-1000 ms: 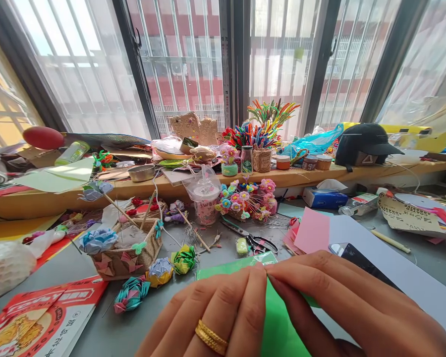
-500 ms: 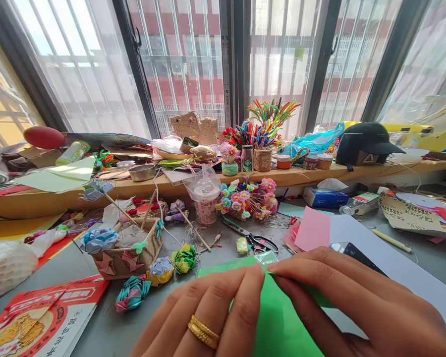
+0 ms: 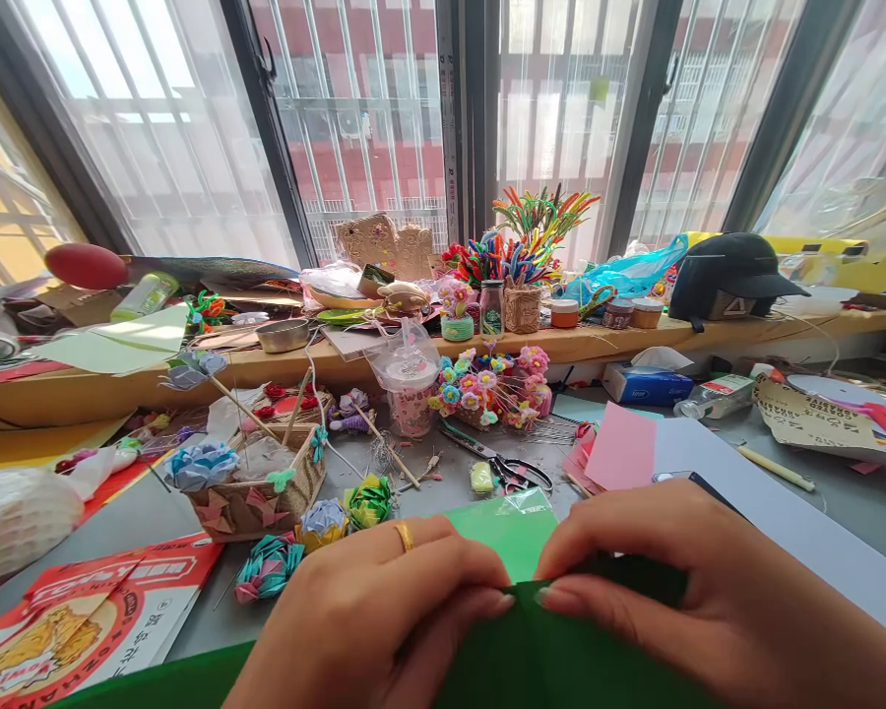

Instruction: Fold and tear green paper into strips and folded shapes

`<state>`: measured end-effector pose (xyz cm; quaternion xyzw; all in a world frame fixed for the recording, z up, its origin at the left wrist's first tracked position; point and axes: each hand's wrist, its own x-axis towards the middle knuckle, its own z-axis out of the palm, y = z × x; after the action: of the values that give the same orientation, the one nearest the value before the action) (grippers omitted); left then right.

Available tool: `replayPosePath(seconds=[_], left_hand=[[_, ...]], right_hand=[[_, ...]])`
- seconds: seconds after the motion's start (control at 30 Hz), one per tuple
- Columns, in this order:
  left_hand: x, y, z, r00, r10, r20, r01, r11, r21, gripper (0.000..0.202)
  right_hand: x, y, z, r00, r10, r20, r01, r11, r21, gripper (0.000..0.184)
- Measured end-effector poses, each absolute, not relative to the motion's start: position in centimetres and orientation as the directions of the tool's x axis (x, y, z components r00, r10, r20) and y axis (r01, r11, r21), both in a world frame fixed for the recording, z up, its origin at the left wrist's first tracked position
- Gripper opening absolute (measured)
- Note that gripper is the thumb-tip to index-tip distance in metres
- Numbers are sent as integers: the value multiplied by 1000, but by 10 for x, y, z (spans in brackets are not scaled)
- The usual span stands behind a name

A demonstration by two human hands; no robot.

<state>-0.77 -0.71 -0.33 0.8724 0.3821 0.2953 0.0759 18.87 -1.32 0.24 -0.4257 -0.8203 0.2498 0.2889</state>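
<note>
My left hand and my right hand pinch the upper edge of a dark green sheet of paper between thumbs and fingers, fingertips close together at its middle. A crease runs down from between them. The sheet's left part stretches low across the front of the view. Just behind it, a brighter green sheet with a shiny clear patch at its far corner lies on the table. Beyond that are black-handled scissors and a small wrapped yellow piece. A gold ring sits on my left hand.
Folded paper flowers and a cardboard box stand to the left, near a red-and-white food bag. A lidded cup is at the back. Pink paper and white paper lie right. Crafts crowd the wooden sill.
The held green sheet has been raised and its dark side now faces me. Both hands have turned, with thumbs now in front along its edge, and the brighter sheet behind shows more.
</note>
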Motion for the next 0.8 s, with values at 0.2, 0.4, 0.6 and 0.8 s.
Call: replayPosePath(seconds=[0.2,0.4,0.6,0.8], left_hand=[[-3,31,-12,601,797,61,602,-502,621,13],[0,42,-20,617,786,43,577,-489,654,20],[6,37,-13,618,784,61,597,-518,612,22],[5,32,-11,633,770,78,615,-562,553,17]], right_hand=[[193,18,-14,-491,864,109,505,385,-773,14],[198,33,-23,-501,862,73,448,331,-830,16],[202,31,-23,-503,861,78,446,335,-830,17],[201,25,-19,-491,866,95,439,341,-831,17]])
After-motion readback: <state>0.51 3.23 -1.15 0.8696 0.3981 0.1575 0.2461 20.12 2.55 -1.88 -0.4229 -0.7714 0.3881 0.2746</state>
